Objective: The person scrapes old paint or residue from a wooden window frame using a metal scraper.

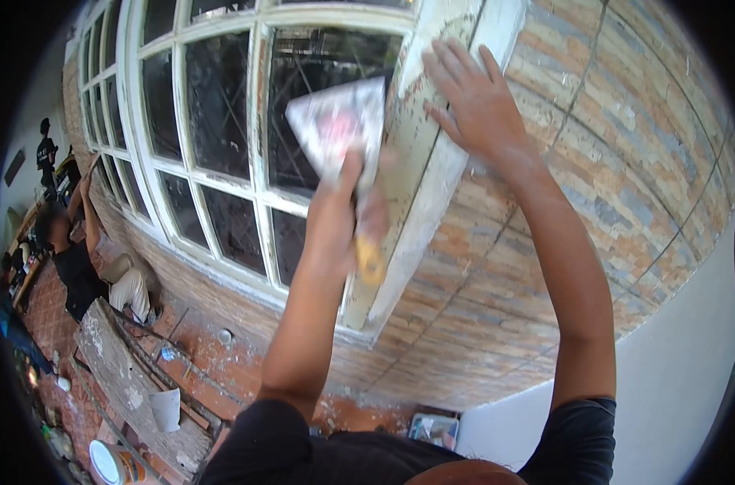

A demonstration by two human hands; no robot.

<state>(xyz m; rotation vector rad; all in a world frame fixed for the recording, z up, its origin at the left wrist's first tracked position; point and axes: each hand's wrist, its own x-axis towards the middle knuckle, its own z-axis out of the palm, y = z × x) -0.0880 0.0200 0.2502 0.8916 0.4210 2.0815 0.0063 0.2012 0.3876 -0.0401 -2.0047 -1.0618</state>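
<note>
Wore a black short-sleeved shirt (262, 436) lowest and nearest, with both bare arms stretched toward a cream-painted wooden window frame (408, 158), worn and speckled with dark marks. Gripped a wide, trapezoidal, pale-bladed putty knife (339, 121) with a red patch and a yellow handle in the left hand (335, 214), thumb laid up against the blade's base. Held the blade in front of a dark glass pane (299, 61), just left of the frame's broad right upright; could not tell, through the blur, whether touching wood. Rested the right hand (477, 93) open, fingers spread, on the far right of the frame, near a stone-patterned tile wall (610, 178). Called, by judgement, for a low blade angle, short even strokes along the grain and light pressure to avoid gouging. Needed care beside the glass, and seemed safest with the edge aimed away from the spread fingers.
</note>
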